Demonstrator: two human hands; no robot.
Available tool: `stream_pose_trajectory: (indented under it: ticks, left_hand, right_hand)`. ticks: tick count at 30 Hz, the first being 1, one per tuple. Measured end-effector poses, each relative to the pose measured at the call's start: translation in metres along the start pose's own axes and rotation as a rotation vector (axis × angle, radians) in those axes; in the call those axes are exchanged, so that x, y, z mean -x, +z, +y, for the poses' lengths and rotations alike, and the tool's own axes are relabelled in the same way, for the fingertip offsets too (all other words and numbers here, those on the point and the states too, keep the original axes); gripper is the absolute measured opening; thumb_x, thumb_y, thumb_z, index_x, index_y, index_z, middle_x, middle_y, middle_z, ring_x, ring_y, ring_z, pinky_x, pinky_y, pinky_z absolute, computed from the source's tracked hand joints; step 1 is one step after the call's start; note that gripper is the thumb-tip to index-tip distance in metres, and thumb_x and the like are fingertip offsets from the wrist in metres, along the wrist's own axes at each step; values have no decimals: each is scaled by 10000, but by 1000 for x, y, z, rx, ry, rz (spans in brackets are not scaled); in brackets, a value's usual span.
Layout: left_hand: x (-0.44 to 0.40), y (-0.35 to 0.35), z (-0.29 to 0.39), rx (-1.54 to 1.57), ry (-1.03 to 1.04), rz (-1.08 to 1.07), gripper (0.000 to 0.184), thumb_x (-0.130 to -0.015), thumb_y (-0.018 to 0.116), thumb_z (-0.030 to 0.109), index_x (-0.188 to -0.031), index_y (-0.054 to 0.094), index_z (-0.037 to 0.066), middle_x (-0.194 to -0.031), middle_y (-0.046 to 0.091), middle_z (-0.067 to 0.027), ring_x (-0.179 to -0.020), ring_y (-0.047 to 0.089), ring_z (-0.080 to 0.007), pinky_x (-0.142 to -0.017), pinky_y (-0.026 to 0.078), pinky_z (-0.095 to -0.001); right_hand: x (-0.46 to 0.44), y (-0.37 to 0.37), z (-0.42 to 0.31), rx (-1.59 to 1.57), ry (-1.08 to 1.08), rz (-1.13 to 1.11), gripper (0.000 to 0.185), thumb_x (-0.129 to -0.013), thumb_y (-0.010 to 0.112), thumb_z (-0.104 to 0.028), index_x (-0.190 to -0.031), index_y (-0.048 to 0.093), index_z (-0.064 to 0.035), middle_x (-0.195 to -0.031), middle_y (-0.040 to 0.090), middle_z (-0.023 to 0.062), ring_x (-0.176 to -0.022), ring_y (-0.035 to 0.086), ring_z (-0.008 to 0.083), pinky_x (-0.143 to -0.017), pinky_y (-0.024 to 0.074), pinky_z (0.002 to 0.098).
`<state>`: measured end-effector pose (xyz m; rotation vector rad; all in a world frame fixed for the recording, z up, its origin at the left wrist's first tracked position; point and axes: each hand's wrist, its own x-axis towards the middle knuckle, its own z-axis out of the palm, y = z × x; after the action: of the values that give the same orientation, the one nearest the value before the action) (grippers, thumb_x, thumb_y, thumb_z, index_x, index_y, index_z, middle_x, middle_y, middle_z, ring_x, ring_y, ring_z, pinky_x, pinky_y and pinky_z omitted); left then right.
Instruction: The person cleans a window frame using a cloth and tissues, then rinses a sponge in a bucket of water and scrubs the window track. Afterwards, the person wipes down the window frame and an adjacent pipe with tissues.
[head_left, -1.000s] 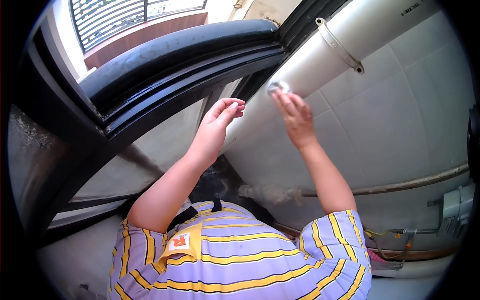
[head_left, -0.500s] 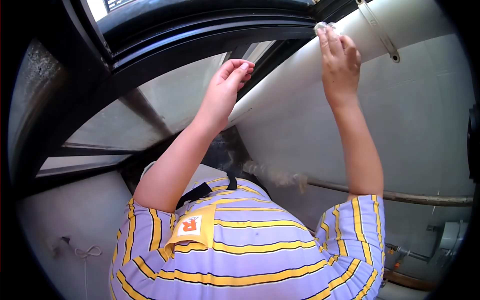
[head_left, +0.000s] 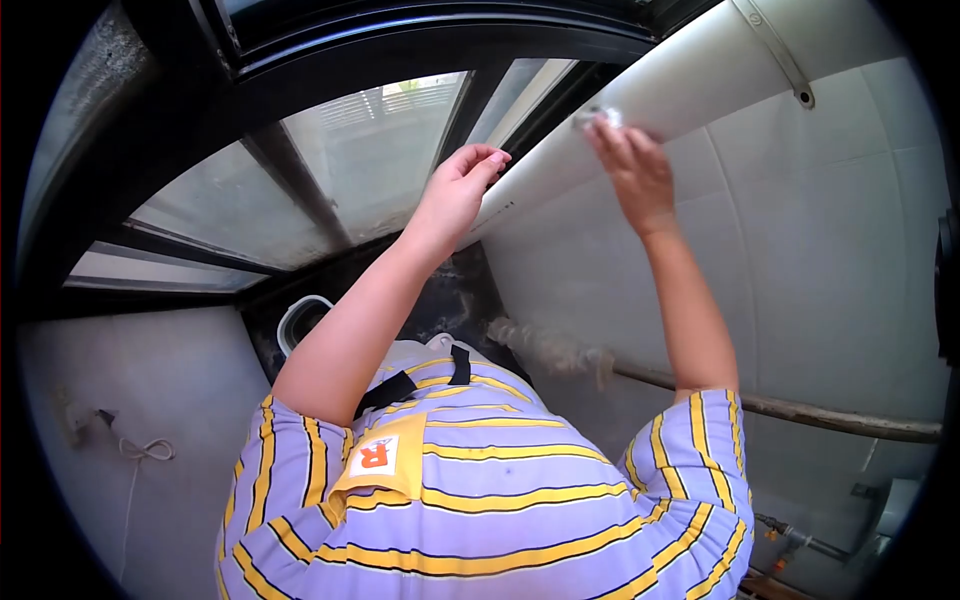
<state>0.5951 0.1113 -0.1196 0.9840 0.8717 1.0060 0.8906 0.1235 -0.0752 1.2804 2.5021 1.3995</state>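
Observation:
My right hand [head_left: 636, 175] presses a small crumpled whitish-grey wad [head_left: 600, 118] against the large white pipe [head_left: 690, 75], which runs diagonally below the dark window frame [head_left: 400, 50]. The wad is blurred, so whether it is cloth or scouring mesh cannot be told. My left hand [head_left: 462, 185] is raised farther left, near the lower stretch of the pipe and in front of the window panes. Its fingers are curled in with the thumb against them, and nothing shows between them.
A metal strap [head_left: 775, 50] clamps the pipe at upper right. Behind my right arm is a tiled wall [head_left: 800, 220] with a thin horizontal pipe [head_left: 830, 415]. A light-coloured bucket [head_left: 292, 325] stands low at left. A cord [head_left: 148, 450] hangs on the left wall.
My right hand has slid down and left along the pipe with the wad, away from the window frame corner. My left hand stays curled, slightly lower in view. The view has shifted, revealing the bucket.

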Motion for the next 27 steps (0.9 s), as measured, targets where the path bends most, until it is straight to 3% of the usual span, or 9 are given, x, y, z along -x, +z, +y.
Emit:
stream_pose_trajectory:
  ticks: [2,4,9,11,13,16,20,21,27]
  left_hand:
    - [8,-1,-8,1,-12,29,283,-1089,549,327,-1180,692,101,-1162,702,-8,-1111,617,-119,-986,428,-292]
    - [15,4,-14,12,-24,43,281,-1089,551,326,-1181,694,103,-1151,698,-7,-1105,617,-120,-984,427,-289]
    - [27,9,-11,-6,1,-9,279,-1089,553,330,-1178,691,104,-1136,689,-4,-1101,608,-112,-978,426,-286]
    - [31,13,-19,-12,-7,-2,273,-1088,555,330,-1168,685,103,-1140,687,-2,-1095,600,-107,-974,424,-285]
    - [28,12,-27,-53,4,-13,270,-1088,556,332,-1167,682,107,-1140,688,-1,-1091,599,-105,-974,422,-284]
    - [29,17,-30,-80,-9,-37,251,-1086,566,323,-1170,676,113,-1145,688,7,-1092,598,-99,-966,426,-283]
    - [21,21,-31,-70,-20,-64,241,-1084,577,314,-1169,676,111,-1143,688,15,-1085,596,-91,-949,432,-279]
    - [23,19,-28,-71,-25,-74,239,-1083,580,312,-1168,676,110,-1140,688,17,-1082,596,-89,-944,434,-278]
    - [25,20,-11,-88,124,-61,221,-1087,579,266,-1156,665,75,-1082,667,13,-1062,582,-88,-954,438,-265]
  right_hand:
    - [-25,-34,56,-210,207,187,614,-876,680,21,-1426,648,-249,-1489,562,-106,-1271,501,168,-976,469,319]
    - [-29,-67,95,-17,299,376,570,-888,675,59,-1381,679,-229,-1485,573,-107,-1231,502,184,-962,450,311]
    - [-4,-24,50,-78,409,540,515,-909,650,54,-1325,702,-247,-1456,588,-120,-1155,472,220,-992,399,318]
    - [19,19,6,-218,411,577,527,-885,675,75,-1313,713,-231,-1420,615,-114,-1121,489,232,-928,451,317]
    - [37,59,-36,-456,355,575,446,-908,706,32,-1295,724,-189,-1337,670,-61,-923,573,217,-798,504,311]
    - [64,84,-83,-945,323,178,379,-940,673,-26,-1296,707,-151,-1152,697,38,-826,620,253,-756,542,359]
    - [75,107,-114,-911,227,-83,346,-957,636,-76,-1287,706,-150,-1100,662,79,-938,647,273,-818,557,366]
    - [66,88,-114,-1007,342,-181,372,-929,632,-71,-1279,711,-171,-1143,661,50,-1021,640,256,-853,556,361]
    - [27,5,-24,-491,102,154,453,-890,649,-45,-1323,705,-163,-1284,674,-22,-1084,634,213,-914,552,368]
